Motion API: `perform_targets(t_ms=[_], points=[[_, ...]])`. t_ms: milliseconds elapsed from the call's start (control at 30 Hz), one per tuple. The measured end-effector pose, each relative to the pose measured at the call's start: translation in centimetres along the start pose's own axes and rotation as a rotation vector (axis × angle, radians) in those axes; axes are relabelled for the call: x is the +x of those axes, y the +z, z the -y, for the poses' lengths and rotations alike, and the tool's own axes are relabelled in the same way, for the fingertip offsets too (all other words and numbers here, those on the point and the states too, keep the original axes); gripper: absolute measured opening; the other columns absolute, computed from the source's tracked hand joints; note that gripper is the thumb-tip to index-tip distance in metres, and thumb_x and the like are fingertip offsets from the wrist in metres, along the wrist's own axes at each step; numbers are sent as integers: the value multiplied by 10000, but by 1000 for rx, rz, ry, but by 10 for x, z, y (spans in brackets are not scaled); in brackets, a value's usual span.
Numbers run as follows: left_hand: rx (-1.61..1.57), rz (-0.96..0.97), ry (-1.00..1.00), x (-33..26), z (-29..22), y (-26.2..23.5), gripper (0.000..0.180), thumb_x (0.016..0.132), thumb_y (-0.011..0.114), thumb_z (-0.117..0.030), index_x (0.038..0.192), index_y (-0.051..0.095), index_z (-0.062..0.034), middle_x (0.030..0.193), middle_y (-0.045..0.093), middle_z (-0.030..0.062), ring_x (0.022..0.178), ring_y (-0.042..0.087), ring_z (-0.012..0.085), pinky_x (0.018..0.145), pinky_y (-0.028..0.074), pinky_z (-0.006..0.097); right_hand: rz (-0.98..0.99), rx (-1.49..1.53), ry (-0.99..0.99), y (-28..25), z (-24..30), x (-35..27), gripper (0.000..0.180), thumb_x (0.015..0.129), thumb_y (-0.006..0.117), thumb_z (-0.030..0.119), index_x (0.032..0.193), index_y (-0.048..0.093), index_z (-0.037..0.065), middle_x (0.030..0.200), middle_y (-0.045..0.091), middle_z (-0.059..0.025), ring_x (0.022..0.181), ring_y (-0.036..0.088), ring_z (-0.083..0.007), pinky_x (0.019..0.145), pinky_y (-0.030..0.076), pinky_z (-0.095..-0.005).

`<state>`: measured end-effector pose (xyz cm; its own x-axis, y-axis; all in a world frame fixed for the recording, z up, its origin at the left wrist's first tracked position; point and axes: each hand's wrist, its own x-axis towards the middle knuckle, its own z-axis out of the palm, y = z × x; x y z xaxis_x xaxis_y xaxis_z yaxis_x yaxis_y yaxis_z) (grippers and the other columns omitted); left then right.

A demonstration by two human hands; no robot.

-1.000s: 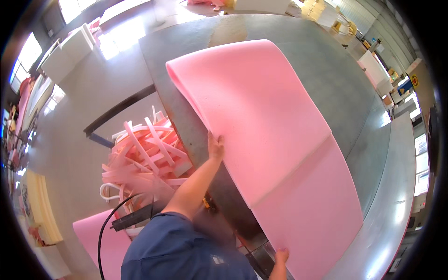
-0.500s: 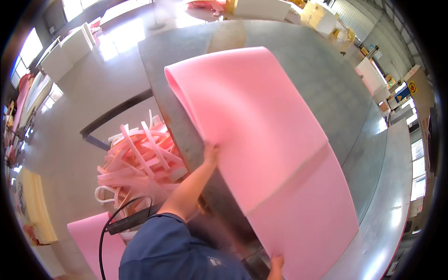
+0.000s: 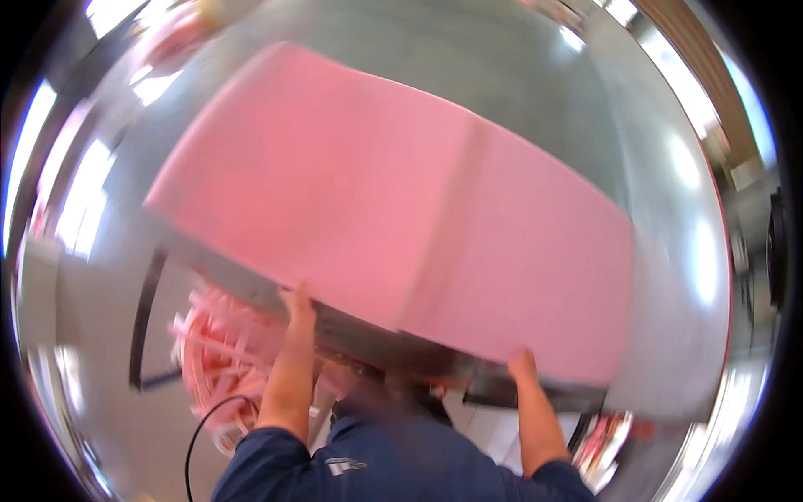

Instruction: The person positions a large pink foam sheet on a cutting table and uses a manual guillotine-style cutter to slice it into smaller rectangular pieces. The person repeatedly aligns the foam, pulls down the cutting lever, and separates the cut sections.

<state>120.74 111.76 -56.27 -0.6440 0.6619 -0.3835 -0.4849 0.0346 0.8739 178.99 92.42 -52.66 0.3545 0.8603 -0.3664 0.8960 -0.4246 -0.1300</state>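
A large pink foam sheet (image 3: 335, 180) lies folded over on a grey metal table (image 3: 535, 100), with a seam or step crossing it where the upper layer ends. At its near edge, left of the middle, my left hand (image 3: 299, 303) is closed on the foam. Farther right along that edge my right hand (image 3: 523, 366) also grips it. The fingers of both hands are partly hidden at the foam's edge, and motion blurs the picture.
A heap of pink and white foam strips (image 3: 222, 347) lies on the left beside a dark curved frame (image 3: 140, 326). A black cable (image 3: 194, 448) hangs near my left arm. Paler metal surface (image 3: 669, 243) borders the table at right.
My view has turned right, so the foam sheet now lies more crosswise before me. Both hands remain on its near edge, and my right arm has come further into view.
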Motion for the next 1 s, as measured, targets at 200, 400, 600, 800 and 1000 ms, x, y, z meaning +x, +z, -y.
perform_targets(t_ms=[200, 400, 600, 800, 1000], points=[[149, 281, -343, -75, 70, -52, 353, 866, 706, -199, 1172, 575, -82, 1011, 653, 56, 851, 653, 211, 654, 558, 323, -128, 136, 150, 26, -7, -26, 360, 885, 532, 226, 1214, 544, 78, 1290, 543, -139, 1155, 540, -364, 965, 453, -447], [276, 241, -411, -102, 11, -1, 448, 876, 710, -288, 1212, 566, -28, 1078, 655, 88, 914, 661, 240, 746, 585, 386, -207, 110, 253, 52, -14, -50, 419, 858, 539, 162, 1274, 527, 121, 1348, 523, -95, 1153, 541, -361, 971, 466, -427], [321, 269, -425, -24, 45, -29, 446, 878, 690, -363, 1213, 573, -94, 1052, 657, 70, 893, 657, 239, 731, 569, 367, -289, 160, 200, 28, 16, -36, 407, 851, 530, 150, 1254, 559, 108, 1316, 553, -85, 1153, 536, -341, 942, 488, -439], [1031, 187, 28, -83, 48, -48, 343, 955, 528, -387, 960, 649, -65, 856, 630, 55, 756, 591, 178, 672, 492, 310, -295, 246, 148, 57, 28, -50, 359, 831, 548, 156, 1177, 588, 68, 1326, 536, -86, 1128, 540, -347, 912, 512, -449], [386, 632, 193, -151, -6, 205, 289, 969, 532, -268, 750, 453, -99, 683, 371, -33, 615, 371, 68, 553, 333, 251, -223, 291, 90, 36, 79, -15, 384, 835, 580, 217, 1182, 534, 59, 1201, 590, -146, 1103, 557, -349, 909, 486, -473]])
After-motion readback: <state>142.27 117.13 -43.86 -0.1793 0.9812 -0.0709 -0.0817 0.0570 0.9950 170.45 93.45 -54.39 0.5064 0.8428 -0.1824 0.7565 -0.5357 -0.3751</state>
